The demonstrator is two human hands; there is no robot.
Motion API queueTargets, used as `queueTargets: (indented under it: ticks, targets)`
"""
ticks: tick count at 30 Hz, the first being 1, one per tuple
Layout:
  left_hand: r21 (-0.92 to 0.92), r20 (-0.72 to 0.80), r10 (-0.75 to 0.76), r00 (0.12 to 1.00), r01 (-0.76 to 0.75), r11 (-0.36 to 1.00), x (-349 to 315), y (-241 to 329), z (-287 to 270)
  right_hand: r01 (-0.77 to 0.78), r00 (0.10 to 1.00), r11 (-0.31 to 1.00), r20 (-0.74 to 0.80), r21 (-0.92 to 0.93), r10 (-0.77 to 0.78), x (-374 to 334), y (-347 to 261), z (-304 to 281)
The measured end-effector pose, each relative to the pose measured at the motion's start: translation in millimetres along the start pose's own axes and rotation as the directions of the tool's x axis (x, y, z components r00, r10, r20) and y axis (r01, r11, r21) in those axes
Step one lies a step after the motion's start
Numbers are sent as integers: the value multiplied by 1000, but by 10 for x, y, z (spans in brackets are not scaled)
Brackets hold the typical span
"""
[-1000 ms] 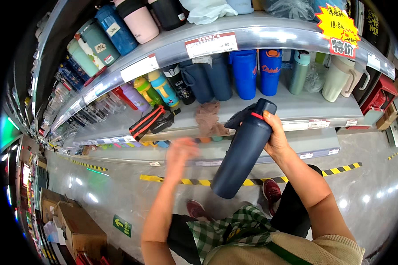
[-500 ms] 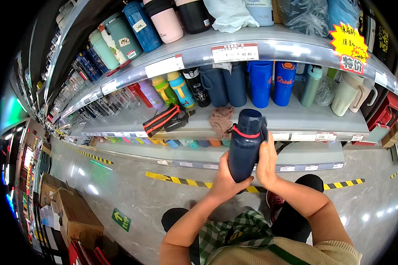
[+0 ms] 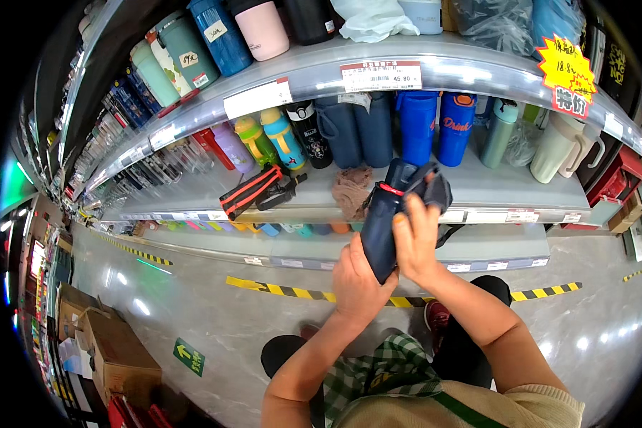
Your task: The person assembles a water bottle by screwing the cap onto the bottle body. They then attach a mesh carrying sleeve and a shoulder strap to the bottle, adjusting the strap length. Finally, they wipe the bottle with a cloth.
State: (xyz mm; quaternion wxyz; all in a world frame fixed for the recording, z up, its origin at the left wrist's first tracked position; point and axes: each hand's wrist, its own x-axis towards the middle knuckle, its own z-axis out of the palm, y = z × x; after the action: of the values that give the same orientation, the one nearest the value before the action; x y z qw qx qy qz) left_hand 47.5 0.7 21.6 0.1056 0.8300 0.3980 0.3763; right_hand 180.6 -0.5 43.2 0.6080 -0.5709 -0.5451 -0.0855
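Observation:
I hold a tall dark navy bottle (image 3: pixel 382 221) with a red ring near its top, upright in front of a shop shelf (image 3: pixel 478 189). My left hand (image 3: pixel 357 285) cups its base from below. My right hand (image 3: pixel 415 239) grips its side, fingers reaching up toward the dark lid and strap (image 3: pixel 426 187) at its top. Just behind the bottle on the shelf stand two more navy bottles (image 3: pixel 353 128) and two bright blue ones (image 3: pixel 435 125).
A crumpled brown cloth (image 3: pixel 351 191) and a black-and-red strap (image 3: pixel 253 191) lie on the shelf. An upper shelf (image 3: pixel 307 71) carries more flasks and price tags. Yellow-black tape (image 3: pixel 292 291) marks the floor. Cardboard boxes (image 3: pixel 103 346) sit at the lower left.
The bottle was tilted and held by my right hand alone, left hand free. My left hand has come under its base, and the bottle has been stood upright closer to the shelf.

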Motion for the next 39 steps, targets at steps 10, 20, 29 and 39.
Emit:
queueTargets:
  ticks: [10, 20, 29, 39]
  targets:
    - [-875, 295, -74, 953, 300, 379, 177, -287, -207, -621, 781, 396, 575, 677, 241, -204, -16, 83]
    - [-880, 132, -182, 974, 200, 431, 260, -265, -355, -2, 935, 973, 345, 231, -80, -173, -65, 122]
    - [-931, 337, -202, 920, 357, 71, 126, -430, -200, 94, 846, 926, 461, 365, -268, -155, -103, 31]
    - [-895, 379, -91, 921, 390, 216, 17, -552, -228, -344, 745, 843, 666, 414, -23, -30, 10, -27]
